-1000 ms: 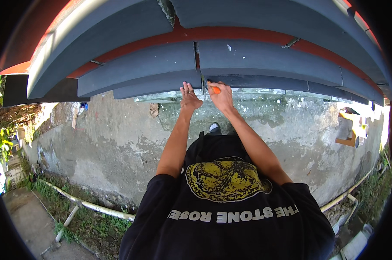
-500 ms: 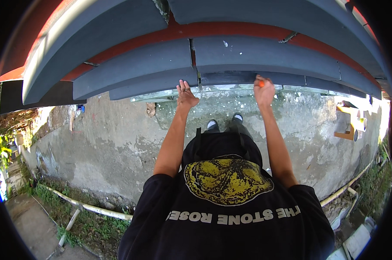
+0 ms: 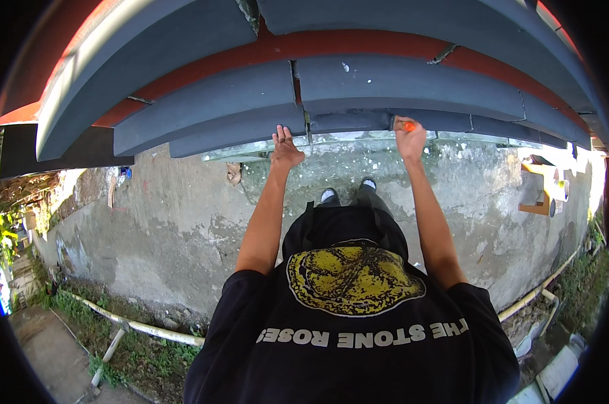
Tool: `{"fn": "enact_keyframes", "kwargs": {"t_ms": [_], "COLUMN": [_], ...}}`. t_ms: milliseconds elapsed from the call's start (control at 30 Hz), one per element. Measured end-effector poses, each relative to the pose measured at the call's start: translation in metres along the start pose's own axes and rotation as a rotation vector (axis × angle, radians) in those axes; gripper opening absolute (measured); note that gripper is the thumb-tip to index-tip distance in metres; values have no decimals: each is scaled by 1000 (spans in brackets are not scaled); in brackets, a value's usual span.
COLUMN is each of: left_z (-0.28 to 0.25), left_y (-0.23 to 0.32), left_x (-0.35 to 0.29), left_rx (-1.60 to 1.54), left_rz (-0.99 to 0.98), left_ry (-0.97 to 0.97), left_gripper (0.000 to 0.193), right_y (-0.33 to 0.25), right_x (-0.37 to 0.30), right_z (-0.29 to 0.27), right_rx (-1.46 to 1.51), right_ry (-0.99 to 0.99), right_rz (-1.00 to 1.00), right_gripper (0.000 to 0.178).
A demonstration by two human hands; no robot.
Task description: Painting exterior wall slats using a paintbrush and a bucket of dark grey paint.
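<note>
My right hand is closed round a paintbrush with an orange handle. Its dark bristles point left and touch the lowest grey board in front of me. Left of the brush, a darker, wet-looking stretch of paint runs along this board to a joint. On the other side of the joint, my left hand rests with its fingers stretched out against the lower edge of a lighter grey board.
More grey boards rise in steps, with red strips between them. Below lies stained concrete spotted with white paint. An opened cardboard box stands at the right. Pale pipes run along a grassy edge behind me.
My right hand has turned slightly, and the brush's bristles now show on the board to its left. My left hand has shifted a little to the left along the edge.
</note>
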State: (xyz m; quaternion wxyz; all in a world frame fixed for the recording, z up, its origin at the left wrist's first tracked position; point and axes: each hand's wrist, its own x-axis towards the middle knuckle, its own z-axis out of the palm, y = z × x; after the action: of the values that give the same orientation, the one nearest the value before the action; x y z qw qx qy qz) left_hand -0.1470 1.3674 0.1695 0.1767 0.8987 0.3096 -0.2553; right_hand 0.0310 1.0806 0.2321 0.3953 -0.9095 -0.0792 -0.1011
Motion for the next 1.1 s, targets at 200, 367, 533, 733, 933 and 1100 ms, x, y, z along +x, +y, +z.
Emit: {"fn": "enact_keyframes", "kwargs": {"t_ms": [200, 367, 533, 733, 933, 1100], "left_z": [8, 7, -7, -13, 1, -13], "left_y": [-7, -5, 10, 4, 1, 2], "left_x": [13, 14, 3, -7, 6, 2], "left_rx": [44, 59, 54, -68, 33, -21], "left_rz": [22, 27, -11, -18, -26, 0], "left_ry": [-16, -25, -22, -73, -29, -68], "left_gripper": [94, 92, 92, 90, 89, 87], "right_y": [-38, -108, -144, -86, -126, -103], "right_x": [5, -33, -37, -32, -60, -64], "right_z": [-6, 69, 99, 70, 55, 70], "right_rx": [-262, -106, 230, 145, 288, 188], "right_ry": [25, -300, -421, -282, -246, -330], "right_rz": [-72, -127, 74, 16, -17, -25], "right_gripper": [16, 15, 23, 17, 14, 14]}}
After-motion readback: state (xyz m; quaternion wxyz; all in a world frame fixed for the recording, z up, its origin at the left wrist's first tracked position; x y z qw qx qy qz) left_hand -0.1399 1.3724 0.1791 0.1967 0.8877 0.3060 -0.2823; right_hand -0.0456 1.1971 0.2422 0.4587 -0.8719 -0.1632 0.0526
